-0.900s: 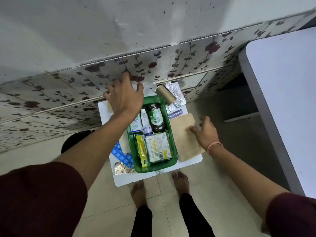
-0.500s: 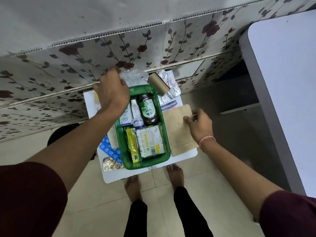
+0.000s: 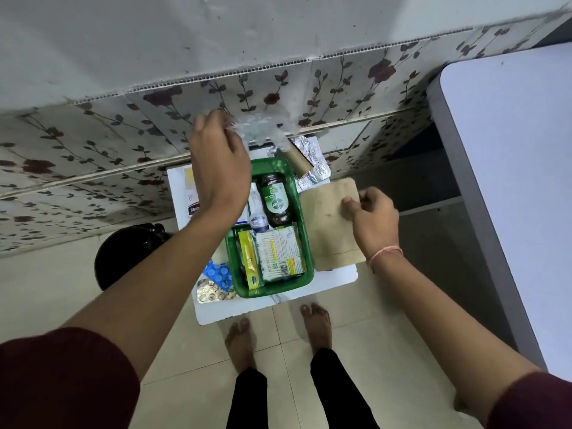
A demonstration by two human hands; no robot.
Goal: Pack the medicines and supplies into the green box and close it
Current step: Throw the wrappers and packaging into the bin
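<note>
The green box (image 3: 305,243) stands open on a small white table (image 3: 278,305). Inside lie a dark Dettol bottle (image 3: 275,201), a small white bottle (image 3: 257,212), a yellow-green tube carton (image 3: 249,258) and a cotton-bud pack (image 3: 280,250). My left hand (image 3: 219,168) hovers over the box's far left corner, shut on a crumpled clear plastic bag (image 3: 258,128) lifted above the table. My right hand (image 3: 371,218) pinches the right edge of a flat brown paper envelope (image 3: 328,224) lying right of the box.
A brown cardboard roll (image 3: 295,161) and silver foil strips (image 3: 312,165) lie behind the box. Blue (image 3: 218,272) and gold (image 3: 210,292) blister packs sit at its left front. A dark round bin (image 3: 123,252) stands left, a white table (image 3: 510,181) right, a floral wall panel behind.
My left hand has lifted the clear plastic bag up off the far end of the table. My right hand has closed its fingers on the envelope's edge.
</note>
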